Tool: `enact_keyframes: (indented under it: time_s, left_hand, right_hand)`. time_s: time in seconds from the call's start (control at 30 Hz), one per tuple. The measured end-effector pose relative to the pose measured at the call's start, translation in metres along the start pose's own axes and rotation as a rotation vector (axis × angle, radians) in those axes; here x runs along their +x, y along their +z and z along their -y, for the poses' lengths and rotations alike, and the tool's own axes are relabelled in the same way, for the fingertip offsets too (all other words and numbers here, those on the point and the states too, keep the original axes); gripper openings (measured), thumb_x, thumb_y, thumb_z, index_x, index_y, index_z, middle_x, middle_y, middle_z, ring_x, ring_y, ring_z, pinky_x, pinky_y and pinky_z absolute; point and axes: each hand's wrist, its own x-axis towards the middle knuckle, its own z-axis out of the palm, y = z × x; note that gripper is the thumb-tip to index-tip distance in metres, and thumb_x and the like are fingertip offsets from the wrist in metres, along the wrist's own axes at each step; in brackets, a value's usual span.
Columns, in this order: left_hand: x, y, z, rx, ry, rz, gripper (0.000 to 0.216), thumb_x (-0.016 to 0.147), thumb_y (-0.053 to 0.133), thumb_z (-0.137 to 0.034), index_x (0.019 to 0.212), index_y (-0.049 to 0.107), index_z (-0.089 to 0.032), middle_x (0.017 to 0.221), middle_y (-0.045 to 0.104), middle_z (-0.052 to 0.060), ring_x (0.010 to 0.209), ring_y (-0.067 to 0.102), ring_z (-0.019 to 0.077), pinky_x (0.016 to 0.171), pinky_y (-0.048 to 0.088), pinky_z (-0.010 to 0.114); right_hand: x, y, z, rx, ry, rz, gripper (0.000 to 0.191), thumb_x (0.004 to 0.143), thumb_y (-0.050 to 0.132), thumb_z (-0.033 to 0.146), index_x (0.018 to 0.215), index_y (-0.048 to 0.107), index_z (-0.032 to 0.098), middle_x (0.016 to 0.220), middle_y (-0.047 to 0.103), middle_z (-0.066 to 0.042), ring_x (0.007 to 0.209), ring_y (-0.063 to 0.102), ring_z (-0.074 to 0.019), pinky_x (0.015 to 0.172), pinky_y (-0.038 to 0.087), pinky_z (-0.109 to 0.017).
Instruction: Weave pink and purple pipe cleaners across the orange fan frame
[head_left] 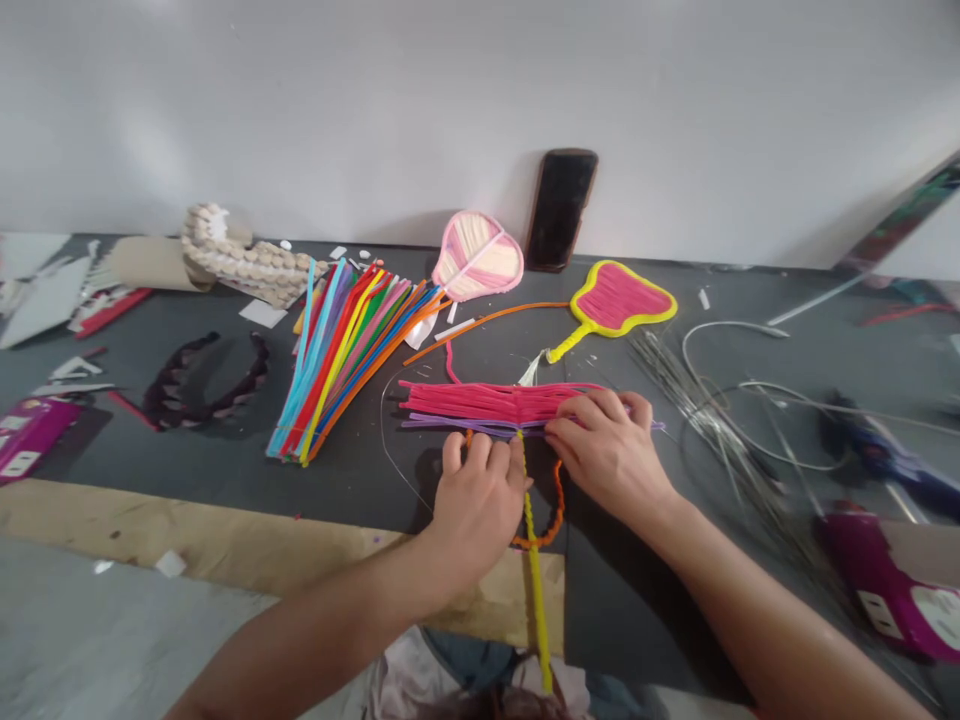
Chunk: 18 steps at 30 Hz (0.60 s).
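A flat row of pink pipe cleaners (487,402) with purple ones along its near edge lies on the dark table (225,460). My left hand (480,500) rests on the near edge of that row, fingers curled and pressing down. My right hand (607,445) lies on the row's right end, fingers bent and pinching the strands. A yellow twisted stem (534,560) runs from between my hands toward me, with an orange twisted loop (555,505) beside it.
A bundle of mixed coloured pipe cleaners (345,350) lies to the left. Two finished fans, pink-white (480,255) and yellow-rimmed pink (619,300), lie behind, with a phone (561,208) leaning on the wall. Thin wires (720,410) and a glue gun (877,450) are on the right.
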Motion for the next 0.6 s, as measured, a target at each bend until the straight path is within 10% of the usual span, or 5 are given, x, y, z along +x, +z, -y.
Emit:
enact_keyframes:
  time_s: [0.6]
  left_hand:
    - [0.0030,-0.0066,0.0037,-0.108,0.006,0.047,0.046,0.094,0.053,-0.041,0.127,0.060,-0.010,0.097,0.066,0.012,0.097,0.051,0.0277,0.095,0.029,0.053]
  right_hand:
    - [0.0062,0.0044,0.0047,0.026,0.020,-0.024,0.024,0.093,0.056,0.023,0.072,0.067,0.022,0.098,0.073,-0.001,0.102,0.053,-0.0226,0.095,0.024,-0.045]
